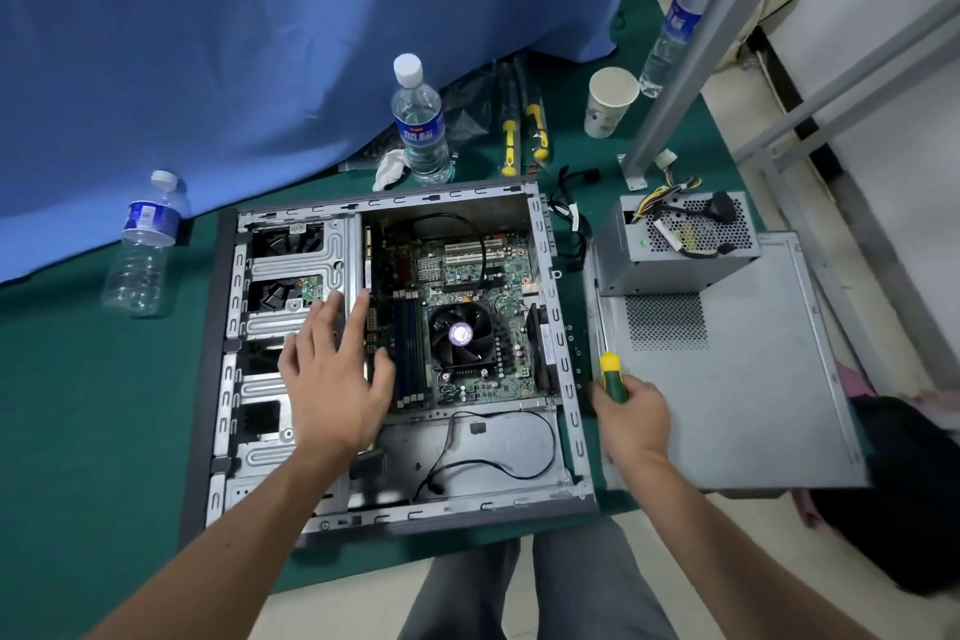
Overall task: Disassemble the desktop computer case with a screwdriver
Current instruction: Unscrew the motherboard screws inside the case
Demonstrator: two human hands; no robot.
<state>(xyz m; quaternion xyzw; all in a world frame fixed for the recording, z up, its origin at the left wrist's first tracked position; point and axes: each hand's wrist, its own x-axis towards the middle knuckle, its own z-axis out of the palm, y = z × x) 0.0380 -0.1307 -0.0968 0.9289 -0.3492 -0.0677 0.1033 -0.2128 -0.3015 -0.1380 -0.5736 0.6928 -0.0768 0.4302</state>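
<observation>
Green mat [93,379] under boxy, perforated metal case [566,395].

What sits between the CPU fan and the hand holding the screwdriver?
In the head view, the case's right wall lies between the CPU fan and the right hand.

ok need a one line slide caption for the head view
Left hand open over the opened computer case; right hand grips a screwdriver beside the removed side panel and power supply.

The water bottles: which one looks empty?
The bottle on the far left, beside the blue cloth, looks empty and clear right through. The bottle behind the computer case still holds water; the third bottle stands partly hidden behind a metal post.
</observation>
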